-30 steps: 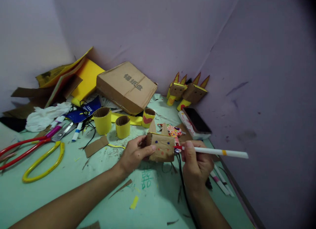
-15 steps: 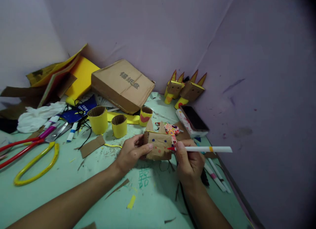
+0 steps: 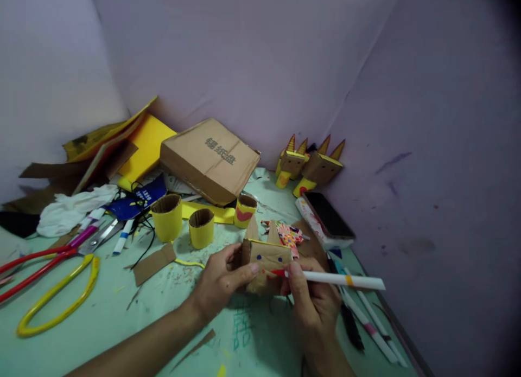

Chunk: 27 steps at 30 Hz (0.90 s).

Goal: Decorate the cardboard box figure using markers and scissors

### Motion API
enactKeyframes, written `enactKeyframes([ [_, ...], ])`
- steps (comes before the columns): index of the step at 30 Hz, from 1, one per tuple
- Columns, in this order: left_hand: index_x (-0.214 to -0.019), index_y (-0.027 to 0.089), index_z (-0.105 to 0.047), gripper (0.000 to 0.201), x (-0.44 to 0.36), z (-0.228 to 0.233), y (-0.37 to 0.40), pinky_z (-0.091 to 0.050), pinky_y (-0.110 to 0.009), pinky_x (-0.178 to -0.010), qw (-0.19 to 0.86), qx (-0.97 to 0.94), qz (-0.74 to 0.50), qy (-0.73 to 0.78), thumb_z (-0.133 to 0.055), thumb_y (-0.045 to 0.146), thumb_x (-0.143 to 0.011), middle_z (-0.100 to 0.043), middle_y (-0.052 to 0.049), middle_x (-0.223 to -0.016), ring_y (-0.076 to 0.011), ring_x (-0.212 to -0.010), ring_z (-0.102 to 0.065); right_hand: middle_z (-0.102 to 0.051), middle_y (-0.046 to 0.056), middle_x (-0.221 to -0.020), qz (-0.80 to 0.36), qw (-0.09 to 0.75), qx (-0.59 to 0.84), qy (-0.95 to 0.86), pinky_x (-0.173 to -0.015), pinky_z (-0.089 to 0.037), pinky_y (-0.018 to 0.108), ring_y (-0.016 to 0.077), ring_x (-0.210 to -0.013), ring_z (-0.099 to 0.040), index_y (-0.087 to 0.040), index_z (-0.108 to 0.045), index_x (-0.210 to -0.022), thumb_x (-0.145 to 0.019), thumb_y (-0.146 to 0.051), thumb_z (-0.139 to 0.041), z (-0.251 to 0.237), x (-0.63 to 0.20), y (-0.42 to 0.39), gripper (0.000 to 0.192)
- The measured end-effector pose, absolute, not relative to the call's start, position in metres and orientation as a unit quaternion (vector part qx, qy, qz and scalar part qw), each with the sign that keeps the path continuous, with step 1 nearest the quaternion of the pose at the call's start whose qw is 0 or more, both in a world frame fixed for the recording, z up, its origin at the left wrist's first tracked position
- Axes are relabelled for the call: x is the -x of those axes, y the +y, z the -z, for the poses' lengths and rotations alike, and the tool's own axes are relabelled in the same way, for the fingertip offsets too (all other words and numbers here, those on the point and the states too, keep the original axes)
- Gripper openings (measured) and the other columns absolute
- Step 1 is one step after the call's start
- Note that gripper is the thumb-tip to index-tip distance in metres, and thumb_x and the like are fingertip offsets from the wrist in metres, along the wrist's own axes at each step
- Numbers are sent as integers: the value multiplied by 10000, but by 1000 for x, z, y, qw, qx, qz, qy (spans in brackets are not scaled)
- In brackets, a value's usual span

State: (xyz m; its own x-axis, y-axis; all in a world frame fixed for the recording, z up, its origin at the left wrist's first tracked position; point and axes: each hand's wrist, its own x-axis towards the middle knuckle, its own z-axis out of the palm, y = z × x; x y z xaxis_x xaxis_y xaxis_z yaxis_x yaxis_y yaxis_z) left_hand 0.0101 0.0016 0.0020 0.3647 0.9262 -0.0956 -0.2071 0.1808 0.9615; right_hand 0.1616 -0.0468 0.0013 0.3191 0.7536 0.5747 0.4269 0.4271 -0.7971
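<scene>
My left hand [image 3: 222,282] grips the left side of a small brown cardboard animal head [image 3: 266,257] with two pointed ears and blue dot eyes, held just above the green table [image 3: 122,312]. In my right hand [image 3: 313,301] is a white marker [image 3: 345,280] with a red tip, and the tip touches the front face of the cardboard head below the eyes. Both forearms reach in from the bottom edge.
Three yellow cardboard rolls [image 3: 167,217] stand behind the hands, with a brown box [image 3: 211,154] beyond. Two finished cardboard figures [image 3: 311,165] lean in the corner. A phone [image 3: 329,214] lies on the right, scissors [image 3: 49,263] and markers on the left, more markers [image 3: 366,323] at right.
The marker tip has moved left from the head's right edge onto its front face. The view has tilted a little, so everything sits lower in the frame.
</scene>
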Motion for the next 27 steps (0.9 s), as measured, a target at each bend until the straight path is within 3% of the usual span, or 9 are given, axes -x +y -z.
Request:
enactKeyframes([
  [21,-1110,78,-647,588,-12,-7,2,-555,-372,-831,669,-483,-413,387,-788,378,-625,-757,-155,-1113,-336,-1030,-691,-552,-53,-563,-13,630,471,-618,-443,-401,200,89,-441,-507,-193,-602,-738,-907,-150,-550,0,-164,-50,182],
  [27,-1038,120,-682,465,-13,-11,1,-570,-354,-786,670,-482,-418,379,-768,364,-652,-786,-104,-1036,-319,-982,-712,-587,-37,-553,-22,611,493,-619,-428,-421,214,102,-430,-542,-191,-608,-727,-909,-184,-552,-2,-164,-49,191],
])
